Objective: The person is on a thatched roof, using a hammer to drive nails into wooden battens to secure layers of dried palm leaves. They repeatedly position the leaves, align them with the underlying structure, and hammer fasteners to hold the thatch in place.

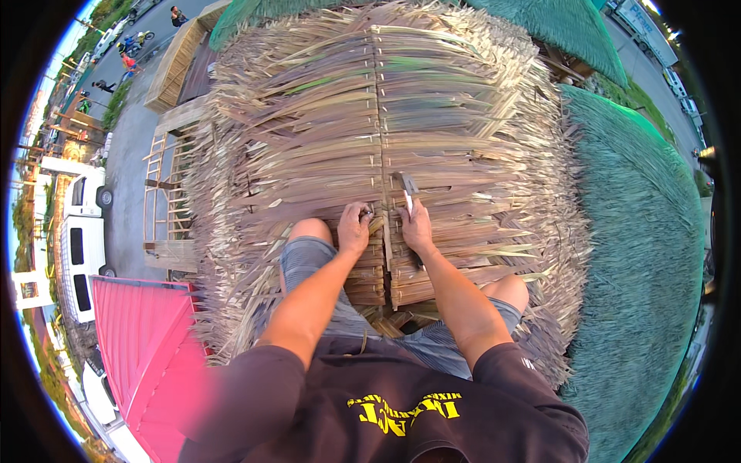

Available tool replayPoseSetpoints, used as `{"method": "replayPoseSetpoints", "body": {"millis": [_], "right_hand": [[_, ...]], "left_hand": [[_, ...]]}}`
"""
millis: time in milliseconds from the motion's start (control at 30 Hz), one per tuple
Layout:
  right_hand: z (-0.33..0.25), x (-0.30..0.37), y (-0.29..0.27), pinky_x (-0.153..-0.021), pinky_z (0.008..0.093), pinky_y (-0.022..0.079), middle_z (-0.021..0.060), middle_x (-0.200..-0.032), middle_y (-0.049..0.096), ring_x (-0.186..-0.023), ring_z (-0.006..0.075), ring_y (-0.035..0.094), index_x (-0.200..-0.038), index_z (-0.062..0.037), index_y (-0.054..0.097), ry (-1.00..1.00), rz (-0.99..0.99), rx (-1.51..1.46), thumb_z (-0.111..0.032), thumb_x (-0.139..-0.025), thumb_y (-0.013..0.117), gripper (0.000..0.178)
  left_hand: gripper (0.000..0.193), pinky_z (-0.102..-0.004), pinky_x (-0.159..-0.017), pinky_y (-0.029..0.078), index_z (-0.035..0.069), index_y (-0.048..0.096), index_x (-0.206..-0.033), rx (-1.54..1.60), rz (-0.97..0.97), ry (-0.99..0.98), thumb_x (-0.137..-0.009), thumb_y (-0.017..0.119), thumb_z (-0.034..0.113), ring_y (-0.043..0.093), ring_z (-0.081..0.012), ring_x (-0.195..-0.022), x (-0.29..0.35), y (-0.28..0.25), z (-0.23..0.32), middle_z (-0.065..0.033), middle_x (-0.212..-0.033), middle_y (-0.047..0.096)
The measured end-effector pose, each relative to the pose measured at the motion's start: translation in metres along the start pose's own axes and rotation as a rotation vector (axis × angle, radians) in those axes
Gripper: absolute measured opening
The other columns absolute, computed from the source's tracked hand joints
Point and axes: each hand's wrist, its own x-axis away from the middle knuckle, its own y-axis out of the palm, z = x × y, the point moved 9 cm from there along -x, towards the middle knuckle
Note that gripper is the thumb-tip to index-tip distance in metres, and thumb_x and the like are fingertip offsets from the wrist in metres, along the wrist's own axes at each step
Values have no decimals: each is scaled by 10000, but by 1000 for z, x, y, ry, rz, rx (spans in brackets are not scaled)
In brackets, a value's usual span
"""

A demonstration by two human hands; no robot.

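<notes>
I sit astride a thatched roof (309, 166) of dry brown leaf strips, my knees spread to either side of its ridge. Along the ridge runs a thin stitched pole (378, 108), which splits the leaves left and right. My left hand (354, 228) is closed in a pinch just left of the ridge; what its fingertips hold is too small to make out. Just right of the ridge, my right hand (417, 229) grips a hammer (405, 184). The hammer's metal head points away from me over the leaves, and its dark handle end shows below the hand.
Green thatched roofs (633, 231) stand to the right and at the far side. A pink metal roof (147, 339) lies lower left, near a white van (81, 247). Wooden framing (166, 185) rises at the left edge, beside a road with people and motorcycles.
</notes>
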Motion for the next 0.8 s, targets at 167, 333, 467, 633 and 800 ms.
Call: {"method": "replayPoseSetpoints", "body": {"millis": [167, 333, 467, 633, 800], "right_hand": [[5, -2, -5, -758, 504, 463, 238, -911, 633, -859, 446, 593, -1010, -14, 538, 65, -59, -104, -171, -959, 667, 210], [13, -3, -5, -775, 447, 481, 209, -905, 651, -842, 389, 610, -1037, -19, 559, 149, -96, -183, -228, -992, 645, 230], [26, -4, 3, -770, 362, 463, 98, -818, 570, -777, 227, 506, -991, -37, 549, 184, -129, -314, -270, -1008, 646, 253], [41, -1, 10, -719, 313, 434, 21, -771, 470, -754, 144, 419, -933, -60, 534, 198, -124, -426, -268, -1008, 657, 253], [38, -2, 7, -663, 327, 421, 18, -723, 467, -709, 142, 412, -892, -45, 528, 219, -125, -421, -265, -998, 672, 283]], "left_hand": [[184, -451, -915, 489, 62, 572, -1048, -39, 246, -100, -907, 685, 92, 591, -350, -1107, 34, 37, -17, -140, -1187, 581], [174, -443, -925, 483, 44, 584, -1065, 54, 356, -173, -936, 665, 126, 597, -345, -1100, 39, 38, -15, -139, -1197, 584], [170, -417, -902, 488, 41, 626, -1070, 96, 413, -408, -937, 667, 138, 611, -322, -1071, 33, 37, -8, -135, -1196, 608], [173, -398, -872, 487, 53, 666, -1044, 103, 338, -458, -925, 692, 175, 628, -302, -1022, -1, 22, -7, -131, -1021, 671], [180, -484, -872, 451, 58, 637, -1047, -55, 366, -247, -914, 680, 172, 591, -353, -1035, -25, 36, 9, -135, -1079, 647]]}}
